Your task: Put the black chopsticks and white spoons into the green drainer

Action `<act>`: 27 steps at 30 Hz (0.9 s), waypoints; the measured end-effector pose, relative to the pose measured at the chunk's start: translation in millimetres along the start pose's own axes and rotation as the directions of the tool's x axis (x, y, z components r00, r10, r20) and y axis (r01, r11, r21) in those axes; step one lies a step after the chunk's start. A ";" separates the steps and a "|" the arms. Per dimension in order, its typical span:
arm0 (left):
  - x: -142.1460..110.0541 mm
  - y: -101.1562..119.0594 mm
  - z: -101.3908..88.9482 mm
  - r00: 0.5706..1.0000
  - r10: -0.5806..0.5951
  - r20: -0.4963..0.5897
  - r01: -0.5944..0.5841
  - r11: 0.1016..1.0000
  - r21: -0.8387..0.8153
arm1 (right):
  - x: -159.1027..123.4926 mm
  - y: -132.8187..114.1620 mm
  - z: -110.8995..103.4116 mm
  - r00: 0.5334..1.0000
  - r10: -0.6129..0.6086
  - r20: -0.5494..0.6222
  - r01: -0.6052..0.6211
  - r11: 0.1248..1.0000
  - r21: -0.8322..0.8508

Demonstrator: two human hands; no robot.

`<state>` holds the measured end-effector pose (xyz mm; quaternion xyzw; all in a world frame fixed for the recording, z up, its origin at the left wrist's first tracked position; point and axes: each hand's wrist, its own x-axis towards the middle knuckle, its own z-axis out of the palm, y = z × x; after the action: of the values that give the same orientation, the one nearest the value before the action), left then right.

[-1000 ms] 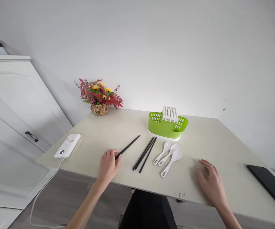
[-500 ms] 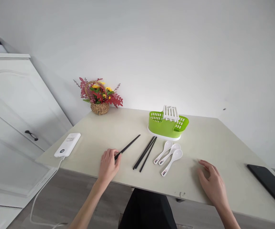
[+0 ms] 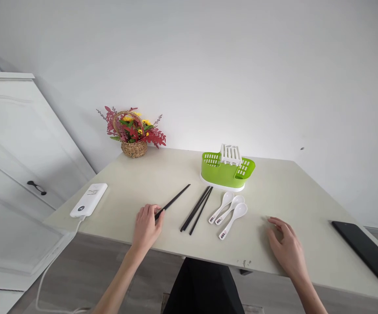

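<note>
My left hand point(image 3: 147, 226) is closed around the lower end of a black chopstick point(image 3: 176, 197), whose far end points up and right just over the table. To its right lie several more black chopsticks point(image 3: 196, 209), side by side and slanted. Three white spoons point(image 3: 231, 223) with small labels on their handles rest beside those. My right hand point(image 3: 285, 246) lies on the table right of the spoons, fingers loosely curved and apart, holding nothing. Behind the chopsticks and spoons stands a green cutlery holder point(image 3: 221, 174) with a white base and a white slotted top piece.
A wicker basket of artificial flowers point(image 3: 134, 149) stands at the back left against the wall. A white power bank point(image 3: 89, 200) with a cable lies near the left edge. At the right edge is a black phone point(image 3: 365, 253). A white cabinet point(image 3: 8, 174) adjoins the left side.
The whole view has shifted slightly, moving everything a little to the left in the picture. My left hand keeps its hold on the chopstick; my right hand stays on the table.
</note>
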<state>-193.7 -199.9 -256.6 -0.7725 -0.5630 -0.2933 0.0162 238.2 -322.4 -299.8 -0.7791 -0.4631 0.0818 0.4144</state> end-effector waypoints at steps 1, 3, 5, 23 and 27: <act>0.0 -0.2 0.4 1.000 -0.001 0.002 0.001 1.000 0.001 | 0.1 -0.1 0.1 1.000 0.004 0.000 -0.004 1.000 0.000; -0.1 -0.2 1.2 1.000 -0.003 0.004 0.003 1.000 0.010 | 0.2 -0.5 0.2 1.000 0.009 0.003 -0.009 1.000 -0.002; -0.2 0.0 1.7 1.000 -0.005 0.003 0.004 1.000 0.023 | 0.2 -0.6 0.3 1.000 0.012 0.000 -0.012 1.000 -0.001; 12.3 22.6 -13.2 0.974 -0.010 0.227 -0.062 0.950 0.306 | -1.2 1.3 1.9 1.000 0.001 0.002 -0.001 1.000 0.018; 33.5 39.5 -24.3 0.924 -0.031 0.381 -0.134 0.907 0.399 | -2.1 1.0 1.0 1.000 0.000 0.003 0.000 1.000 0.008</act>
<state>-163.1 -194.2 -208.6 -0.8077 -0.5841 -0.0109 0.0799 237.1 -323.7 -301.7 -0.7774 -0.4633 0.0851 0.4169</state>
